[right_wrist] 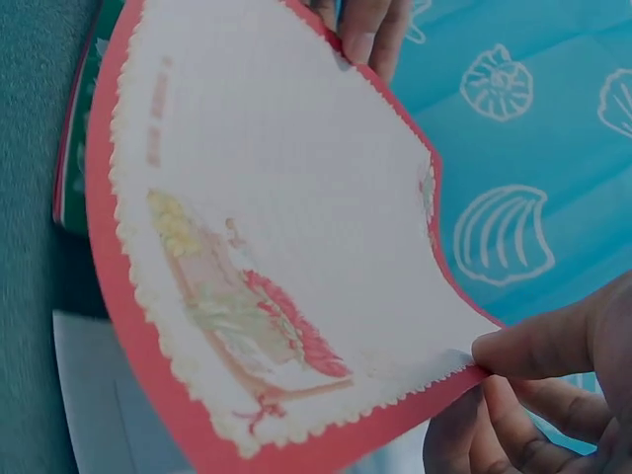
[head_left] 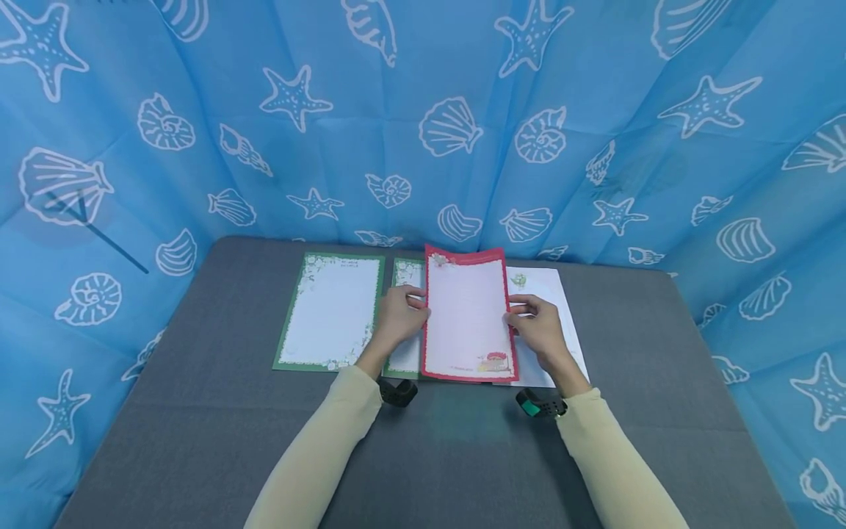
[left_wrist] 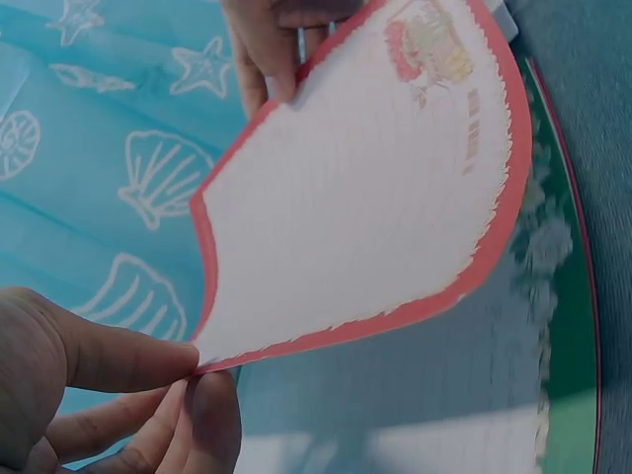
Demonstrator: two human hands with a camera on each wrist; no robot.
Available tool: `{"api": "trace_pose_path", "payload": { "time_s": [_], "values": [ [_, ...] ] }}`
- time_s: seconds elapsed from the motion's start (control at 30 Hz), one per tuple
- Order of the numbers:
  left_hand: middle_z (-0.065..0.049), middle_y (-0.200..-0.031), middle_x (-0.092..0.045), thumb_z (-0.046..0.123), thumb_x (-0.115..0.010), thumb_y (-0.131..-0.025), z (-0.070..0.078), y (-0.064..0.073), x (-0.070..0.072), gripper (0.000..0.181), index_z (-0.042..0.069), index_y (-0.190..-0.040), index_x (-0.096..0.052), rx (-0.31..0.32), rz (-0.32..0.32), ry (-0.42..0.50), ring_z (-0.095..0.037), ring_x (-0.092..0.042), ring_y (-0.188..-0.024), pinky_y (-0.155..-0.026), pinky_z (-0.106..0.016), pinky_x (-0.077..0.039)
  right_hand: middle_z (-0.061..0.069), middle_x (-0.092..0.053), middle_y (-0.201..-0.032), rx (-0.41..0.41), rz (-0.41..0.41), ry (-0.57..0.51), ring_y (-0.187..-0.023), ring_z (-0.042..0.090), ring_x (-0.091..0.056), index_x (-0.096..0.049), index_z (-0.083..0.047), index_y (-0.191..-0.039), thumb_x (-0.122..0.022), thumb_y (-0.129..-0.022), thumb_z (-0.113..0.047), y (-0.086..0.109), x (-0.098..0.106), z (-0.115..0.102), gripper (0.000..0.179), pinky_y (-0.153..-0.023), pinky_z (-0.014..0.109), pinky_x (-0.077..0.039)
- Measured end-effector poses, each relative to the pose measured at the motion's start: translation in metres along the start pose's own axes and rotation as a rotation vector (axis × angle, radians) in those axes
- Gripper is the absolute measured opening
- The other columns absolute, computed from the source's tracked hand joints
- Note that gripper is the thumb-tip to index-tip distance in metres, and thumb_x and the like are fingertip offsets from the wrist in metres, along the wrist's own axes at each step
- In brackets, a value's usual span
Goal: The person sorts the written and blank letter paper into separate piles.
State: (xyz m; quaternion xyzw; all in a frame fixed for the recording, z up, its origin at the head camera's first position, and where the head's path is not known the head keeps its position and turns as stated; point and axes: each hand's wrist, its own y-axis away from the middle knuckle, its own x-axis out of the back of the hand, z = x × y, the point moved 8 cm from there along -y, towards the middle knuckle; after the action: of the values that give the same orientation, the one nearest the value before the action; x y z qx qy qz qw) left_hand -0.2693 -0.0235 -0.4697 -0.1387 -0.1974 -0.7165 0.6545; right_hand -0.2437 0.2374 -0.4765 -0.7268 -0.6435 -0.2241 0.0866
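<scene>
One red-bordered sheet (head_left: 465, 316): was held bowed above other papers (head_left: 406, 356) near the far edge of the table (head_left: 231, 330), left hand (head_left: 401, 317) and right hand (head_left: 537, 327) each pinching a side margin. Seemed light, limp, easily creased; best taken by opposite edges. Lettering (left_wrist: 472, 133) was too blurred to read.

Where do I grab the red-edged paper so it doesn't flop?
I'd pinch the red-edged paper by its two long sides, coming from left and right, thumbs on top. It's thin and bends, so one hand alone might let it sag. Its sides are up off the green-edged paper underneath, so fingers fit below. The left hand and right hand pinch it there.
</scene>
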Motion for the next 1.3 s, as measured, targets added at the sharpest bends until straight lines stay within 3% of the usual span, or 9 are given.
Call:
{"api": "trace_pose_path", "payload": {
  "time_s": [0.73,1.07,1.3],
  "values": [
    [-0.005,-0.084,-0.072,0.003,-0.073,-0.087,0.011,-0.005,-0.064,0.028,0.004,-0.115,-0.072,0.059,-0.041,0.124,-0.013,-0.069,-0.059,-0.057,-0.028,-0.056,0.023,-0.059,-0.122,-0.05,0.054,0.052,-0.102,0.028,-0.06,-0.055,0.003,-0.139,-0.061,-0.102,-0.013,0.01,0.058,0.024,0.041,-0.075,0.016,-0.051],
    [-0.004,-0.087,-0.07,0.001,-0.072,-0.088,0.018,-0.003,-0.089,0.034,0.0,-0.122,-0.069,0.079,-0.122,0.21,-0.014,-0.069,-0.064,-0.06,-0.027,-0.056,0.011,-0.064,-0.108,-0.078,0.131,0.037,-0.091,0.019,-0.061,-0.059,0.001,-0.134,-0.065,-0.1,-0.017,0.007,0.079,0.041,0.039,-0.072,0.019,-0.051],
    [-0.005,-0.091,-0.069,-0.001,-0.071,-0.089,0.017,0.0,-0.101,0.037,-0.002,-0.126,-0.066,0.134,-0.166,0.295,-0.014,-0.071,-0.072,-0.066,-0.026,-0.058,0.014,-0.063,-0.117,-0.133,0.159,0.042,-0.097,0.019,-0.06,-0.057,-0.001,-0.138,-0.061,-0.101,-0.016,0.007,0.089,0.05,0.041,-0.073,0.016,-0.05]
  ]
}}
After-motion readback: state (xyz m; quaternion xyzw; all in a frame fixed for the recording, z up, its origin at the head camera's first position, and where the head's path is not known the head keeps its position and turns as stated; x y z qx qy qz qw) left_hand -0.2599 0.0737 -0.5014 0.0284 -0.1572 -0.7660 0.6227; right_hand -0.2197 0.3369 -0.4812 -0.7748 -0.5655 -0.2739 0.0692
